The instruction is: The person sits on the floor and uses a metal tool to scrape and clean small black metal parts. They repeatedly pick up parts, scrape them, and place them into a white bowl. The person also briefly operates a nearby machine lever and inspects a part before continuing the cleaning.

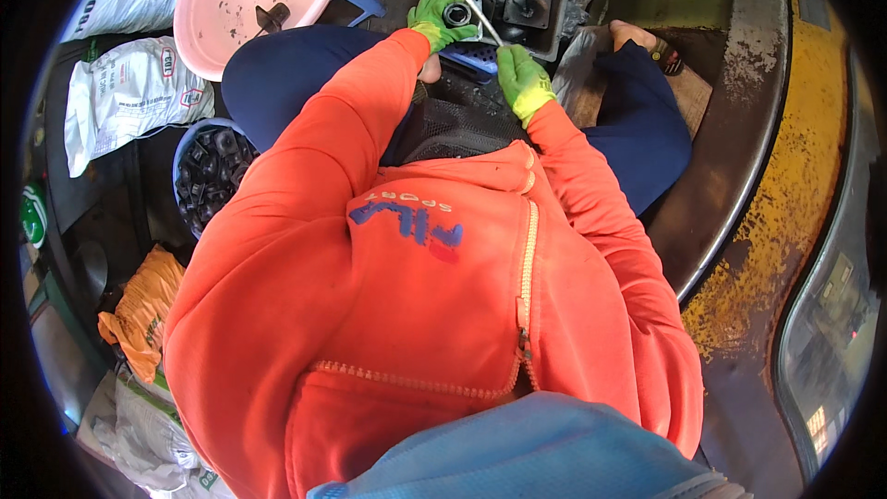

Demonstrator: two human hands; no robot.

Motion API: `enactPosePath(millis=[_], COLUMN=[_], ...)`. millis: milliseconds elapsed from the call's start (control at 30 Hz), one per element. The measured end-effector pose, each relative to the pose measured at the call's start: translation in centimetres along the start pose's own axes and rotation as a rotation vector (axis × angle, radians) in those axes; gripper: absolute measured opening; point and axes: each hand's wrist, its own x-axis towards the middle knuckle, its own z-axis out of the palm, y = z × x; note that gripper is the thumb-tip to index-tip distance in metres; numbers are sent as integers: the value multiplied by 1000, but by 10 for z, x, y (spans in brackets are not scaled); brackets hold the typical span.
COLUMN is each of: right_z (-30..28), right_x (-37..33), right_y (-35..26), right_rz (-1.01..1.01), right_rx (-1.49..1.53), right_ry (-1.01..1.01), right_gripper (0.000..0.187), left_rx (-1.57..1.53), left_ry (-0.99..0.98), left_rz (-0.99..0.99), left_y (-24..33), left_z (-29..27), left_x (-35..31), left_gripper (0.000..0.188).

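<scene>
A green-gloved left hand (pixel 432 20) holds a round dark part (pixel 457 15) in curled fingers, seemingly to steady it near the slim pale tool (pixel 481 18) the right hand (pixel 524 81) grips, by a crate (pixel 560 15) of black parts (pixel 525 7) apparently set within reach.

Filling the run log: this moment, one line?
left hand: holds dark round part; right hand: holds pale rod; crate: black parts inside

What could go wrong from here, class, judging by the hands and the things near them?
The pale, rod-like tool in the right hand reaches close to the left hand; a slip might jab its fingers. The round part in the left hand could drop, perhaps onto the bare foot nearby.
</scene>
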Motion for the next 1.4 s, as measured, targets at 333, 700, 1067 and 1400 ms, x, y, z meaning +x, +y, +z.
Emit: enactPosePath(millis=[333,700,1067,1400], right_z=[-1,3,16,-35], right_x=[1,5,9,-4], right_y=[1,4,19,-12], right_rz=[-64,160,106,50], right_rx=[114,-157,-87,255], right_ry=[0,-151,-91,213], right_gripper=[44,40,40,22], left_rx=[101,125,61,-18], left_ry=[-38,-4,31,86], left_rz=[21,93,35,30], left_y=[0,-2,-8,1], left_z=[4,4,8,-8], left_x=[-1,-1,0,15], left_gripper=[72,74,77,65])
